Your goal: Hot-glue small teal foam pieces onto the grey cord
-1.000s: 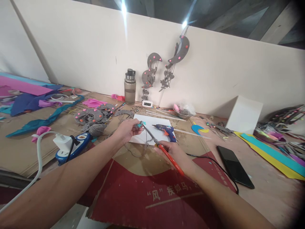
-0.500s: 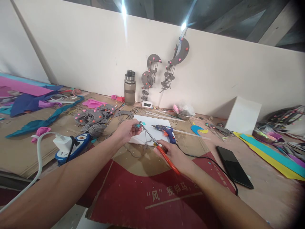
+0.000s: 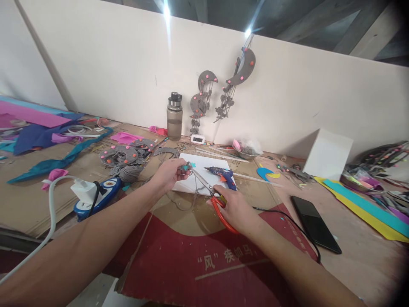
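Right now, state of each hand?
Left hand: closed, pinching a small teal piece, exact shape and material unclear.
Right hand: closed around red-handled metal scissors.

a single camera, worn on the person's head, faces forward and down across the bench (image 3: 361,266). its wide view looks from above and behind the left grip (image 3: 171,175) and the right grip (image 3: 238,209), both fairly near, and reaches past them to the pale board (image 3: 118,72) and, higher, the roof beams (image 3: 380,30).
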The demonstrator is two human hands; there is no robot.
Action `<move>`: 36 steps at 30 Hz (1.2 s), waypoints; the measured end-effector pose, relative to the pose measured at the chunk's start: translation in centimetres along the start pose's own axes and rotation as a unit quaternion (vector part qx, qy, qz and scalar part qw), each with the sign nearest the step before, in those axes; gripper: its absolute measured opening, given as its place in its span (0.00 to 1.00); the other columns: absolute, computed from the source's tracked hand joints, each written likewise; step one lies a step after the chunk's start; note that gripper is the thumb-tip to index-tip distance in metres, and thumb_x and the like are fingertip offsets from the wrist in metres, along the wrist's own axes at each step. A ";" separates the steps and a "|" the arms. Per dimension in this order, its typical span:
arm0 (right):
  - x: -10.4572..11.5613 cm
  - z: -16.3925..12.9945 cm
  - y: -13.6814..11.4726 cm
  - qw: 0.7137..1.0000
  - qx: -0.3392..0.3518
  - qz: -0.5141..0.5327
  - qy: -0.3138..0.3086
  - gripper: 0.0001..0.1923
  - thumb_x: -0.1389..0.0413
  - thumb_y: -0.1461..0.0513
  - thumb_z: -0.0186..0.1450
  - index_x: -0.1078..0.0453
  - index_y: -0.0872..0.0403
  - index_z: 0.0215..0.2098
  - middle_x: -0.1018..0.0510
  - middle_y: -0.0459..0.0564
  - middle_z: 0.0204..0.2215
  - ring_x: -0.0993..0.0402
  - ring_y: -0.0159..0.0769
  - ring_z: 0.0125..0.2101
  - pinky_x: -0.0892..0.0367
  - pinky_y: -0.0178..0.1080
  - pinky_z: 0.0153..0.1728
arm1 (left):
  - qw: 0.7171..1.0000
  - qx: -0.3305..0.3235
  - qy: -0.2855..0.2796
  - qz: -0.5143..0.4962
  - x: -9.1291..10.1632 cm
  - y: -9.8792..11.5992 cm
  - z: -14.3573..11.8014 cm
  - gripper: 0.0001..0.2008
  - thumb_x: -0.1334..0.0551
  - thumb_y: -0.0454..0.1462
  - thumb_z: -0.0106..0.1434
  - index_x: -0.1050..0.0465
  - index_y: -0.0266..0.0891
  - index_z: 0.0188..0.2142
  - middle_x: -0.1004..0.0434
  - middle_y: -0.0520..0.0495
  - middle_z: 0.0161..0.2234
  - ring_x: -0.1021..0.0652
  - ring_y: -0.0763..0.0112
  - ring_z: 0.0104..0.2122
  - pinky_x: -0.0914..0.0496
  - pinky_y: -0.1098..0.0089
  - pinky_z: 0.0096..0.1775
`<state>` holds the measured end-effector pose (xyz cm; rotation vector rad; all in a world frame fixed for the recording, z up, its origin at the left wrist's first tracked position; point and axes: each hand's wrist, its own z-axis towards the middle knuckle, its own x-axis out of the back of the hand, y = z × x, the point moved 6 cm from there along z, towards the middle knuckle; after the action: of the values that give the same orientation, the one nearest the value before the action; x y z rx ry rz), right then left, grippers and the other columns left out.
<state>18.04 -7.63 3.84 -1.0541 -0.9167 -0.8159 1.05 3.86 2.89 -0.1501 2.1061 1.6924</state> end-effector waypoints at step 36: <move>0.3 -0.6 -0.2 0.971 -0.040 -0.237 -0.010 0.21 0.50 0.59 0.64 0.40 0.51 0.56 0.25 0.54 0.39 0.29 0.40 0.38 0.42 0.36 0.31 | 0.998 -0.042 -0.041 0.012 -0.2 0.3 -0.1 0.05 0.38 0.30 0.51 0.32 0.32 0.21 0.30 0.47 0.21 0.28 0.75 0.20 0.33 0.75 0.22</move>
<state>18.14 -8.23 4.04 -0.9237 -1.1835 -1.2474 1.11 3.77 3.24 -0.0796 1.9858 1.7723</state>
